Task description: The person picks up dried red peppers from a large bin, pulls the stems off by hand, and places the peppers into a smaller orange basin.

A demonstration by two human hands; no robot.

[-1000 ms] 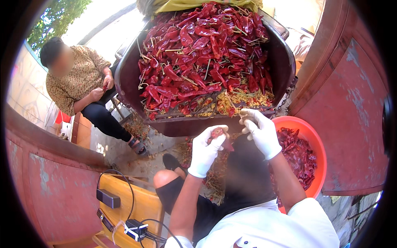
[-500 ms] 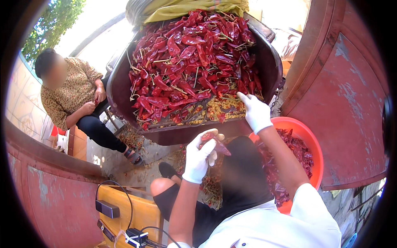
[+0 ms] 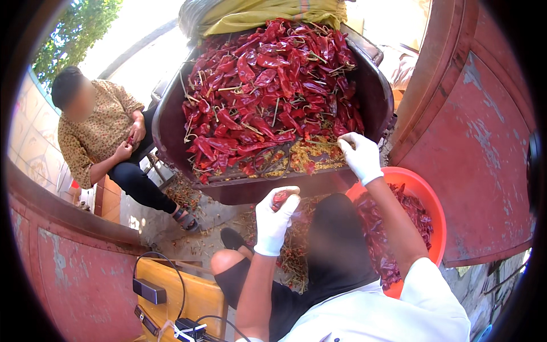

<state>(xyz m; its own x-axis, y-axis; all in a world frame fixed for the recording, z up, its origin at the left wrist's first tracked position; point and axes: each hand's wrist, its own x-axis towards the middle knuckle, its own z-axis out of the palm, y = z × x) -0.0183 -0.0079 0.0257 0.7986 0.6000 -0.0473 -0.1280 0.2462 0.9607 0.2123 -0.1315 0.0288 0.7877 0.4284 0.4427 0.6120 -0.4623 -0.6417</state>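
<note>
Red pepper [image 3: 281, 198] held in the curled left hand [image 3: 274, 221], just this side of the big dark cart [image 3: 245, 195]. Near yellow bits [image 3: 310, 157] at the cart's front edge, a bent right hand [image 3: 362, 158]; cannot tell if pinching anything. More peppers [image 3: 268, 85] heaped inside.
</note>
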